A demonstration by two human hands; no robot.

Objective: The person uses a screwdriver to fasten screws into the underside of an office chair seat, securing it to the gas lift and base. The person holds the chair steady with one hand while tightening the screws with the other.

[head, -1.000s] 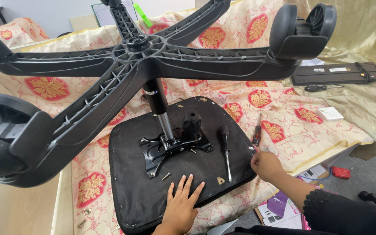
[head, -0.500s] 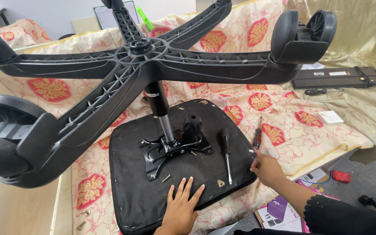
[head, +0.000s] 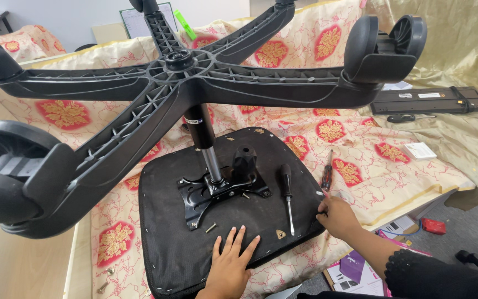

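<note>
Upside-down seat (head: 183, 260) lies at lower centre of the frame on the patterned cloth (head: 372, 160), and the left hand (head: 232, 267) presses flat on it, fingers spread, holding nothing. The right hand (head: 336, 216) curls loosely at the seat's right edge, fingertips touching the rim beside the red screwdriver (head: 326, 174); no tool looks gripped. Plate (head: 217, 191), post and wheeled base (head: 178, 83) already stand on the seat, yet a loose screw (head: 211, 227) and the black screwdriver (head: 288, 194) lying there suggest fastening isn't finished.

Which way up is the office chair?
Upside down: the seat lies underside-up on the cloth, and the wheeled base is in the air.
</note>
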